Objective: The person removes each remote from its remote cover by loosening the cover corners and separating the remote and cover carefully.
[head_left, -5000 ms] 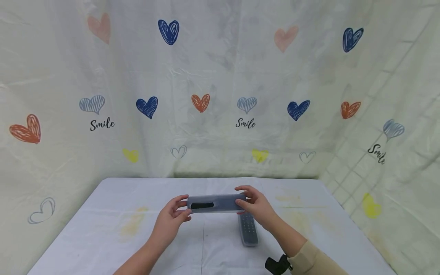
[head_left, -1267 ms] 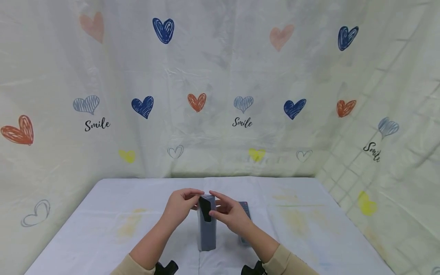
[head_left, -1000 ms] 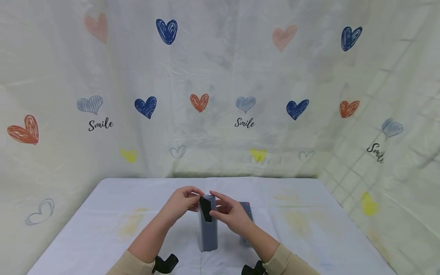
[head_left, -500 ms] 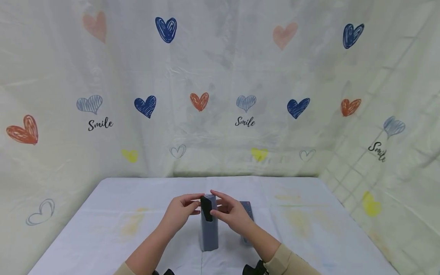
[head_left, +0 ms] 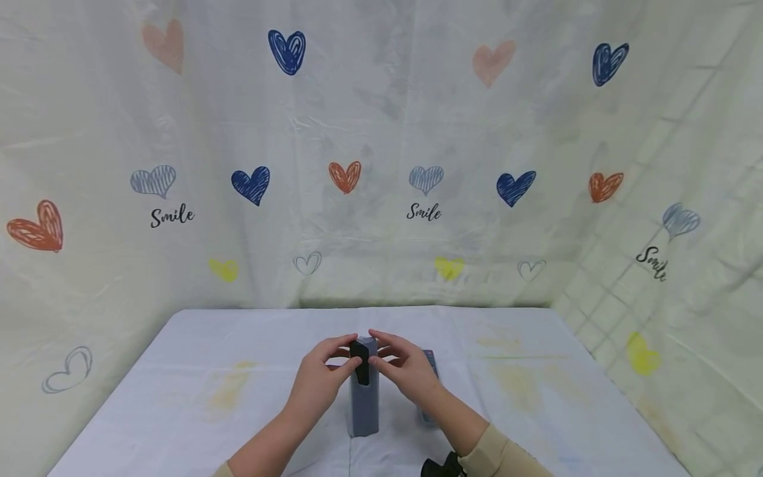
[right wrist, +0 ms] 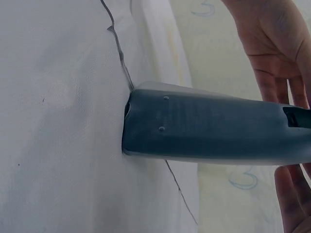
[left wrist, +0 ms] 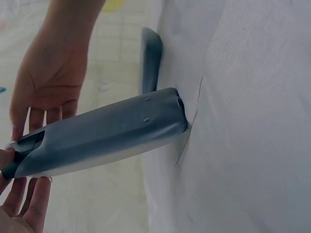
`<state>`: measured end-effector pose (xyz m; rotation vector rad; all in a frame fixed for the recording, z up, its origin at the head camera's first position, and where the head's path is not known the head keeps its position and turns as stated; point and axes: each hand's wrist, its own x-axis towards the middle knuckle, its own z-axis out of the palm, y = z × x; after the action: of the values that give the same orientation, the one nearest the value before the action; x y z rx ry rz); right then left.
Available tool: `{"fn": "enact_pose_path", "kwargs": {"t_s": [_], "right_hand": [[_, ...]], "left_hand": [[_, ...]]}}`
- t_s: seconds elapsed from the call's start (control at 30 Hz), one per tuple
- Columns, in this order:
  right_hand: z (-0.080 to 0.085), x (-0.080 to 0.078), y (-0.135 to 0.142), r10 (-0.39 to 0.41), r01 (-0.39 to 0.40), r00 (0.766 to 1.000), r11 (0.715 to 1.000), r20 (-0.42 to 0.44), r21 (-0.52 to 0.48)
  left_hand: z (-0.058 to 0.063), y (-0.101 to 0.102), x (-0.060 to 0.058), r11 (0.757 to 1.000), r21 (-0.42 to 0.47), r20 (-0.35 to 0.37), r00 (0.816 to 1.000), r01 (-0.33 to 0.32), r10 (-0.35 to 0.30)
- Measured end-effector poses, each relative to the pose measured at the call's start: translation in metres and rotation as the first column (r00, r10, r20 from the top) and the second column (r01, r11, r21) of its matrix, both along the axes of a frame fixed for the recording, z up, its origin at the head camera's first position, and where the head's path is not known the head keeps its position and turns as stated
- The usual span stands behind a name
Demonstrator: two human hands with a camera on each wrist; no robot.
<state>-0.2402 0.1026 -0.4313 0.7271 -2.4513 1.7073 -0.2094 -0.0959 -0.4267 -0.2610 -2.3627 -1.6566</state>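
A remote control [head_left: 364, 411] in a translucent blue-grey sleeve stands upright near the middle of the table, its back facing me. The sleeve leaves a black section [head_left: 362, 371] of the back bare near the top. My left hand [head_left: 317, 377] pinches the upper end from the left, thumb on the black section and fingers behind. From the right, my right hand [head_left: 411, 374] grips the same end between thumb and fingers. In the right wrist view the remote's lower end [right wrist: 130, 126] meets the tablecloth. A second remote [head_left: 430, 361] lies to the right, partly hidden by my right hand.
A white cloth with yellowish stains covers the table [head_left: 238, 351]. Behind it hangs a pale curtain [head_left: 381, 119] printed with hearts and "Smile". A black wrist camera [head_left: 442, 466] sits at my right sleeve.
Held level between both hands five seconds ago, the remote now stands upright. In the last half second my left thumb has come onto the black section; my right hand has barely moved.
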Motion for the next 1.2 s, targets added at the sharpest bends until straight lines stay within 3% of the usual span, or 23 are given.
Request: {"fn": "enact_pose_path", "kwargs": {"t_s": [0.4,0.63,0.87,1.03,1.2], "right_hand": [[0.011,0.007,-0.014,-0.164,0.185,0.970,0.977,-0.177,0.107],[0.012,0.009,-0.017,-0.191,0.232,0.950,0.962,-0.246,0.148],[0.011,0.008,-0.015,-0.248,0.295,0.923,0.946,-0.294,0.131],[0.012,0.006,-0.016,-0.302,0.333,0.920,0.939,-0.250,0.089],[0.017,0.001,-0.015,-0.294,0.294,0.956,0.956,-0.018,0.013]], "left_hand": [[-0.002,0.005,0.002,1.000,0.004,-0.071,0.997,-0.014,0.014],[-0.002,0.007,0.003,0.999,-0.025,-0.067,0.997,-0.029,0.027],[-0.005,0.012,0.003,0.998,-0.056,-0.131,0.991,-0.017,0.010],[-0.005,0.013,0.002,0.997,-0.070,-0.156,0.987,-0.039,0.027],[-0.005,0.011,0.002,0.998,-0.059,-0.164,0.986,0.005,-0.014]]}}
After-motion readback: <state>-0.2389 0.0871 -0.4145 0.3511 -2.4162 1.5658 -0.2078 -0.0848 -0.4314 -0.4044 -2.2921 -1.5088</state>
